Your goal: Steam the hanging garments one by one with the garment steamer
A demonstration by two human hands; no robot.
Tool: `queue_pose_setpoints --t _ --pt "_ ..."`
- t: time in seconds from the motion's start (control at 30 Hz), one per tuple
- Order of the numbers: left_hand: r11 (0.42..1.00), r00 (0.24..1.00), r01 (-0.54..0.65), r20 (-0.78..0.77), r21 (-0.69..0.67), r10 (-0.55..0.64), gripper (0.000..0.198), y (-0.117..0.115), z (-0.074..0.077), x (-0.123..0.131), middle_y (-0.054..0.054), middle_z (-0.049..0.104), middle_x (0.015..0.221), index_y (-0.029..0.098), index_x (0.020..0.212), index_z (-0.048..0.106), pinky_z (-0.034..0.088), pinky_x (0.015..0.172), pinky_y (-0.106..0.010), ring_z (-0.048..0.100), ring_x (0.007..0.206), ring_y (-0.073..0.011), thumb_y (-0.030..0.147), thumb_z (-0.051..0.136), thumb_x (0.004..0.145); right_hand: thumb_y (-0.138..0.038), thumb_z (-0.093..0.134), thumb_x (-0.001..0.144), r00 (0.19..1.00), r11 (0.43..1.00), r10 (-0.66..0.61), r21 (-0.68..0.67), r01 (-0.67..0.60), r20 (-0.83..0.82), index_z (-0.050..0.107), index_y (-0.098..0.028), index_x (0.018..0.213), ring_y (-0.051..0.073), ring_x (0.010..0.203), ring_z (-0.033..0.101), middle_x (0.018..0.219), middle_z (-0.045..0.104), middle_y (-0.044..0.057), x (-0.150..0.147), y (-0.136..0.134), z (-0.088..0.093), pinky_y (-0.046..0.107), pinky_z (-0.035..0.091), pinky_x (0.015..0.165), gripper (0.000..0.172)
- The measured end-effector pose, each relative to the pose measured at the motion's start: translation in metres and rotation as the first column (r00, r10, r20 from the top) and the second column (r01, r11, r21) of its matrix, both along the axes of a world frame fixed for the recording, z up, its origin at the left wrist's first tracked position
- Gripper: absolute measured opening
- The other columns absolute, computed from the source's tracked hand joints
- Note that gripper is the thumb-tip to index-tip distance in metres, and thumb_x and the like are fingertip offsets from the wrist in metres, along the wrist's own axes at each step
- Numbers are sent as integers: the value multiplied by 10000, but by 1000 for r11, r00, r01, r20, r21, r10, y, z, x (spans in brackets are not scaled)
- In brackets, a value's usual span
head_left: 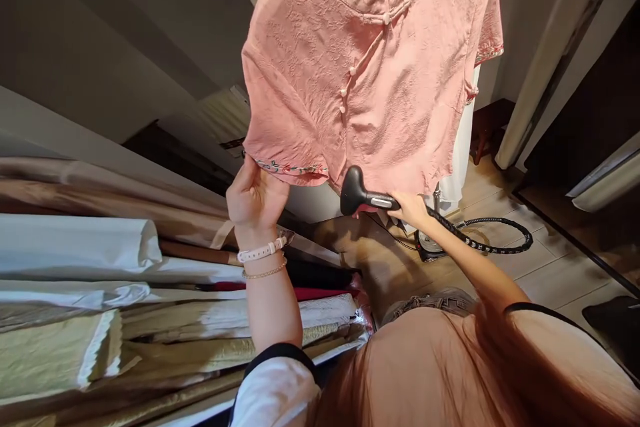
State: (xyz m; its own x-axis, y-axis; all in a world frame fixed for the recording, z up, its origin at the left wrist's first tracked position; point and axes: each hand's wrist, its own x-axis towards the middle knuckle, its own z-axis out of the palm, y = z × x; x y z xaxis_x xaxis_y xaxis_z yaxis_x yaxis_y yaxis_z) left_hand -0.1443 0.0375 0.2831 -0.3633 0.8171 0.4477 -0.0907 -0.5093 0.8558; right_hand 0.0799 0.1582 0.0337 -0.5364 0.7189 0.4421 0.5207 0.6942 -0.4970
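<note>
A pink short-sleeved blouse point(400, 87) with knotted buttons and embroidered sleeve hems hangs in front of me. My left hand point(257, 193) is closed on the hem of its left-side sleeve, the palm turned up beneath the cloth. Fingers of my right hand point(413, 209) wrap round the handle of a black garment steamer head point(354, 190). That head is at the blouse's lower edge, just right of the held sleeve; whether it touches the cloth I cannot tell. A black hose point(495, 247) runs from the handle and loops near the floor.
Several garments point(75, 240) hang in a row along the left and lower left. The steamer base point(430, 247) stands on the wooden floor point(540, 273) beyond my right hand. White cloth point(463, 153) hangs behind the blouse. A dark red stool point(487, 123) is at the right.
</note>
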Motion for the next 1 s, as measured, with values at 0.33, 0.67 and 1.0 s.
queue_pose_setpoints --t 0.33,0.67,1.0 --pt "969 975 -212 -34 130 218 426 21 -36 -46 -5 655 938 207 936 568 550 865 -302 622 839 -132 428 876 743 -442 676 820 854 863 -464 -338 376 -234 650 -204 1233 293 1001 703 1133 744 96 67 -65 -95 359 525 829 478" --pt "909 955 -201 -280 -366 99 744 71 -252 88 -87 644 1179 223 1256 557 481 878 -276 611 1055 -187 321 903 604 -585 698 764 350 646 -763 -650 399 -543 604 -197 1015 172 748 563 863 644 5 94 -61 -47 295 476 727 472" --pt "855 953 -256 -266 -451 145 188 80 -325 125 24 563 665 216 718 513 465 697 -254 562 659 -141 325 643 798 -556 732 730 343 618 -785 -623 479 -516 636 -191 1081 202 841 600 936 680 28 123 -66 -25 317 473 791 515"
